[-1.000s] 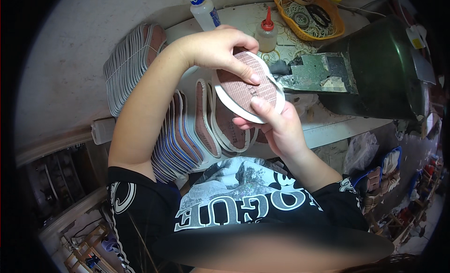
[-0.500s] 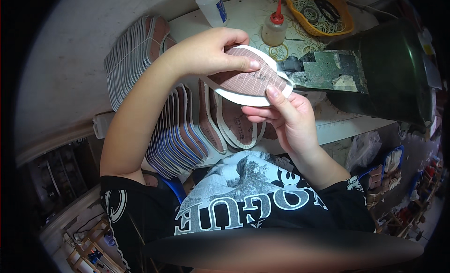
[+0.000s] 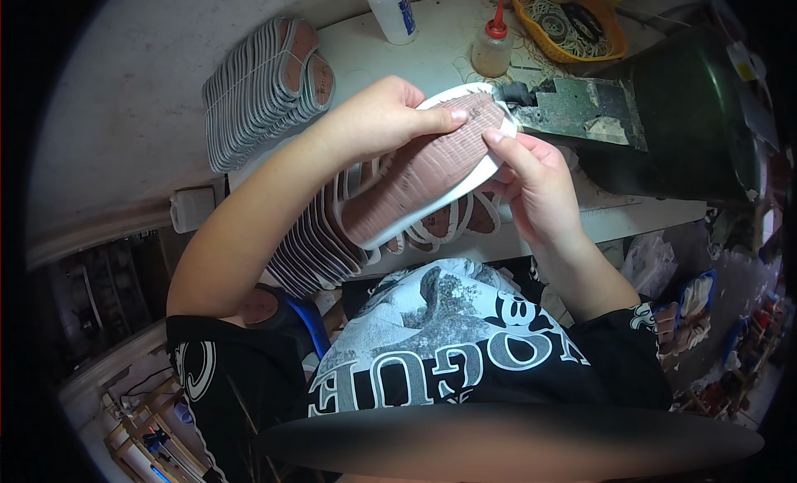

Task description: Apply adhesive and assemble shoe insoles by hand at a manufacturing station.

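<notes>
Both hands hold a brown shoe insole (image 3: 423, 176) with a white strip along its edge. My left hand (image 3: 403, 109) grips it from the upper left, thumb pressed on the brown face. At the right end my right hand (image 3: 535, 176) pinches the rim, thumb on top and fingers mostly hidden beneath. That end is right against the small dark working head (image 3: 516, 94) of a green machine (image 3: 581, 109). The insole's other end slants down to the left, over a row of similar insoles (image 3: 311, 255) on the table.
A tied stack of insoles (image 3: 253, 97) stands at the back left of the white table (image 3: 353, 56). Behind my hands are a white bottle (image 3: 392, 17), a red-tipped bottle (image 3: 492, 53) and a yellow basket (image 3: 616, 45) of cords. A large dark green cylinder (image 3: 689, 118) stands at right.
The insole has turned, so its long body now slants down to the left and more of its brown face shows. My hands keep hold, the right one slightly farther right.
</notes>
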### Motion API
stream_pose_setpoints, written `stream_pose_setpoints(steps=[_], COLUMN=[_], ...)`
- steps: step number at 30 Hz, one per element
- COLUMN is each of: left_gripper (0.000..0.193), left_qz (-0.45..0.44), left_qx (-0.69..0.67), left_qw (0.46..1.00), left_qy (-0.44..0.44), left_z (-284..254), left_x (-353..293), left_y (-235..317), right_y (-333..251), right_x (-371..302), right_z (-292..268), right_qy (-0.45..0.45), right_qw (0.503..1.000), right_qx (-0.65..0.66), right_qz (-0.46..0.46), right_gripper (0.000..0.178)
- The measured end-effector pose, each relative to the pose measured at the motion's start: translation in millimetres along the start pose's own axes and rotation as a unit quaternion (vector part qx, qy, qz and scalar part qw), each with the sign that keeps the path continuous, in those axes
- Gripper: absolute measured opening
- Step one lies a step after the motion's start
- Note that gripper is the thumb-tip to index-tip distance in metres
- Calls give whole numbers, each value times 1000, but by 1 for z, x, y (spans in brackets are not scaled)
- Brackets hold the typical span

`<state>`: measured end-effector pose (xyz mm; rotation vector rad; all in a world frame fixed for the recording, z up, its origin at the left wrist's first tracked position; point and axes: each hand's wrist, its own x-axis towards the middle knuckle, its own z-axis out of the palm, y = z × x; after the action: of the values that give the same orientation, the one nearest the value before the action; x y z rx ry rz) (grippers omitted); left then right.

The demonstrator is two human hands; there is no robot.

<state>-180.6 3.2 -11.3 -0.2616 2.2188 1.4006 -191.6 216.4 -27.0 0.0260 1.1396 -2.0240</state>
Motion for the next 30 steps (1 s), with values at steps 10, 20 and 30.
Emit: stream_pose_setpoints(steps=[10, 20, 30], left_gripper=[51, 40, 42], left_qz=[-76, -44, -39], left_qx=[-193, -205, -184], left_qw=[978, 975, 975], left_qy=[5, 74, 120], left_z=[42, 43, 27], left_x=[-21, -25, -13], left_y=[16, 5, 7], right_y=[-2, 15, 33], right_x=[-16, -33, -63], right_z=[-24, -48, -39], right_qy=[-30, -5, -52], right_qw=[983, 991, 986], right_qx=[-174, -131, -85], right_qz=[-58, 36, 132], right_gripper=[27, 27, 23])
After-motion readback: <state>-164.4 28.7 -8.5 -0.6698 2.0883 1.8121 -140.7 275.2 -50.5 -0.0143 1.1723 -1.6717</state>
